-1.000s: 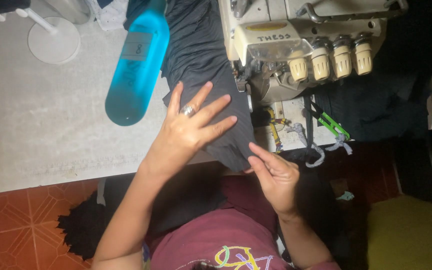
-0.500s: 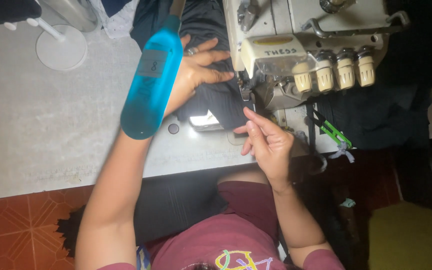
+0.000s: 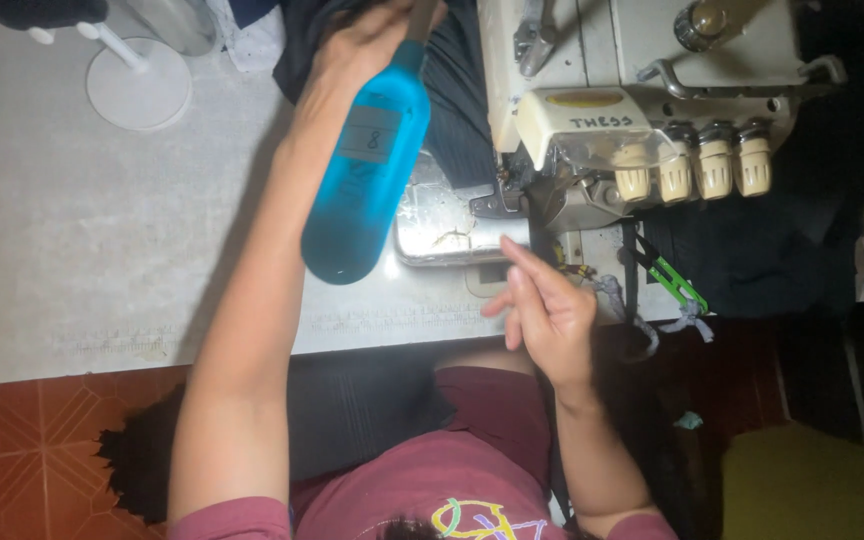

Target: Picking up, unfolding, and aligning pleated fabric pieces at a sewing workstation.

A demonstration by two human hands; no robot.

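Two hands are at work here, and we begin with them. Our left hand [image 3: 367,45] reaches far up the table and lies on the dark cloth [image 3: 457,90], just beside the sewing machine [image 3: 652,60]. Its fingers bend down onto the cloth, but the neck of a blue bottle [image 3: 367,170] crosses in front of them, so we cannot tell if they grip the cloth or only press on it. Our right hand [image 3: 547,310] hangs near the front edge of the table, below the machine. Its fingers are stretched out and loose, pointing up toward the needle part, and we see nothing held in them. A dark strip runs down from the machine close by this hand, and we cannot tell if they touch

The dark cloth lies at the top of the table, to the left of the machine, and a bare shiny metal plate [image 3: 442,225] sits below it. We think the cloth is being moved about at the far side of the machine, away from us

Any next move calls for a firm hold on the cloth, and for fingers kept away from the needle

Further out, four cream knobs [image 3: 692,170] stand in a row on the machine. A green tool [image 3: 672,280] lies below them. A white round stand [image 3: 137,85] sits on the grey table [image 3: 102,250], well apart from both hands
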